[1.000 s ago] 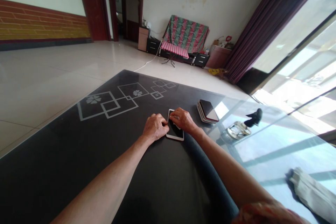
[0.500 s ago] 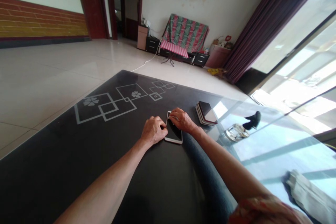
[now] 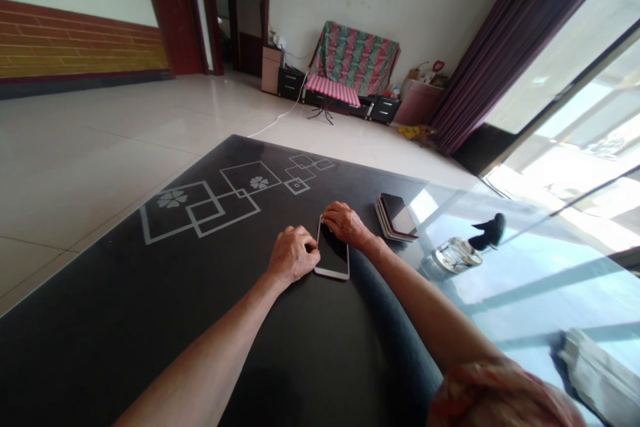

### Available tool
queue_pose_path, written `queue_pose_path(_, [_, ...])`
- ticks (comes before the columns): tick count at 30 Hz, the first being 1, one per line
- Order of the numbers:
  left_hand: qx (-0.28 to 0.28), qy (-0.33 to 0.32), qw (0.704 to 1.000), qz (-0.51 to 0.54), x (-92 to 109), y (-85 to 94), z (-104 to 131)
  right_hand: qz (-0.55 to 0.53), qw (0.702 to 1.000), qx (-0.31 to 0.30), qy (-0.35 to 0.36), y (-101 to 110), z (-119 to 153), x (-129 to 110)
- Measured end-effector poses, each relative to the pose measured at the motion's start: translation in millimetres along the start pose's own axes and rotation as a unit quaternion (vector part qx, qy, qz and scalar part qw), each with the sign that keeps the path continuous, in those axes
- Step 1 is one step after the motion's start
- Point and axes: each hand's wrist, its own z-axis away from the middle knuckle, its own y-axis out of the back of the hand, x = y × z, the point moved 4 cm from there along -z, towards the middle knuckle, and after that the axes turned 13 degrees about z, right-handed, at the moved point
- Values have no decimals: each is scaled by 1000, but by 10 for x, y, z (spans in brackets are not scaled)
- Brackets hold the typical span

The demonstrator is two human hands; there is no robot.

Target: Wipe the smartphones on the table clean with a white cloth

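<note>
A white-framed phone (image 3: 333, 255) lies flat on the dark glossy table (image 3: 165, 307), its black screen facing up. At the phone's left edge is my left hand (image 3: 294, 253), its fingers curled and the thumb near the frame. My right hand (image 3: 347, 223) rests over the phone's upper end, fingers bent together at the top edge; the fingertips are too small to make out fully. Right of that hand sits a stack of phones (image 3: 396, 217), the top one dark-screened.
Beyond the stack stands a clear glass bottle (image 3: 456, 255) with a black spray head (image 3: 489, 232). A grey cloth (image 3: 600, 373) lies at the lower right. A striped small table (image 3: 333, 90) and a white cable (image 3: 275, 123) are farther back.
My right hand's fingers have shifted slightly toward the phone's top left corner. The whole view has moved a little. The phone stays flat between my hands.
</note>
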Motion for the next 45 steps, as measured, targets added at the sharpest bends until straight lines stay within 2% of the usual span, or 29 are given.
queue_pose_path(3, [3, -1, 1000, 0, -5, -2, 2, 6, 1000, -1, -1, -10, -7, -15])
queue_pose_path(9, [3, -6, 1000, -1, -10, -4, 5, 16, 999, -22, 43, 68, 72, -119])
queue_pose_path(14, [0, 1, 1000, 1, 4, 6, 7, 28, 999, -11, 26, 82, 27, -115])
queue_pose_path(19, [-1, -2, 1000, -4, 8, 2, 9, 21, 998, -23, 46, 72, 56, -151])
queue_pose_path(25, [-2, 0, 1000, -5, 8, 7, 4, 53, 998, -14, -7, 33, -38, -41])
queue_pose_path(31, [-5, -2, 1000, -2, 15, 5, 11, 61, 998, -28, 7, 46, 7, -99])
queue_pose_path(45, [3, -7, 1000, 5, -1, 0, 5, 76, 996, -24, -33, 34, -54, -86])
